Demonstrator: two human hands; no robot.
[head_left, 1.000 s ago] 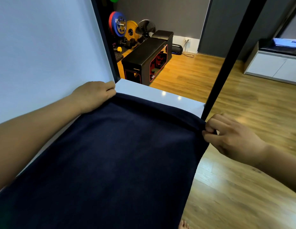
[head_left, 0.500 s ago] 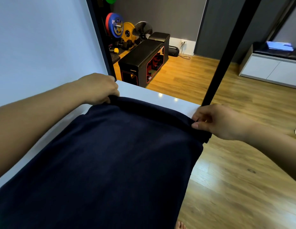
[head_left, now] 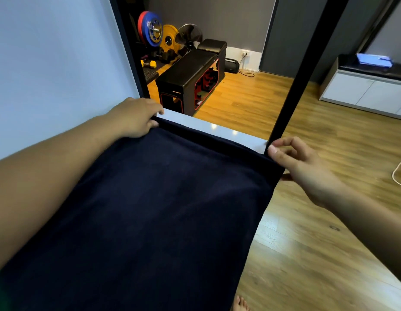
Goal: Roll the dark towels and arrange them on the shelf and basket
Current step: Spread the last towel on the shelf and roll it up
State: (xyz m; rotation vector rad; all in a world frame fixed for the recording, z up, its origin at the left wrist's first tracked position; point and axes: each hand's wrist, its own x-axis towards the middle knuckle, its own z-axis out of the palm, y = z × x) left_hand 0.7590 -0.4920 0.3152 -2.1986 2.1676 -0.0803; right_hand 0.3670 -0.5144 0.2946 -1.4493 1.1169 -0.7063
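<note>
Left hand grips dark towel; right hand seemingly pinches.

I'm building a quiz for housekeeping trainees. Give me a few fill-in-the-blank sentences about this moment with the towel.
The dark towel lies spread flat, not yet ___.
The left hand grips its far ___ corner.
The right hand pinches its far ___ corner.
The bare surface beyond the towel is ___ in colour.
Missing words: rolled; left; right; white.

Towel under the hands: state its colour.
The towel is plain dark navy, seen best in the head view.
</note>
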